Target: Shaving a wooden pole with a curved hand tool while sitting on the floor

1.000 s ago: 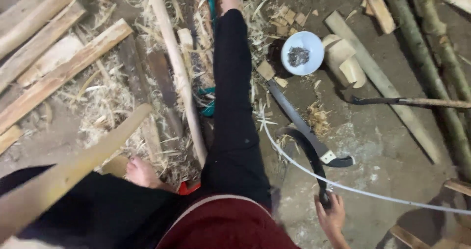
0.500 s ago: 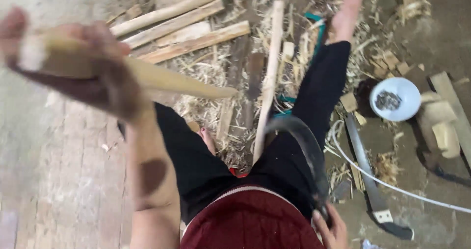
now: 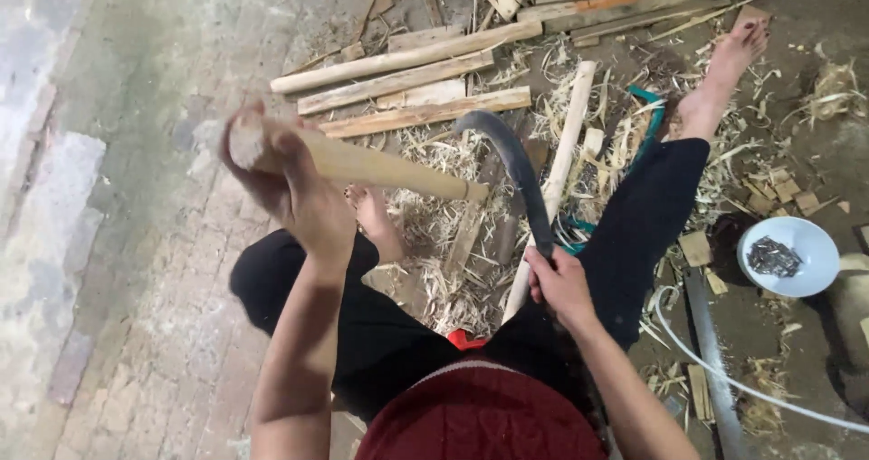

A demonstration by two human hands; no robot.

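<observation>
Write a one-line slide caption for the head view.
Left hand grips a wooden stick; right hand holds a curved blade.

The stick point(image 3: 362, 164) in the left hand point(image 3: 303, 197) is pale yellow-tan, its cut end almost white. The curved blade point(image 3: 516, 166) held by the right hand point(image 3: 559, 283) is dull dark grey. The trousers point(image 3: 652, 206) are black; the knitted garment point(image 3: 489, 419) below them is deep red with a ribbed pattern and a pale stripe along its edge. The bowl point(image 3: 797, 243) near the floor's right edge is white, holding grey metal bits. The hose point(image 3: 724, 378) is white. The floor point(image 3: 118, 152) is grey-brown, brick-patterned at the left edge, strewn with straw-coloured shavings point(image 3: 453, 279). The cord point(image 3: 647, 107) is teal.
</observation>
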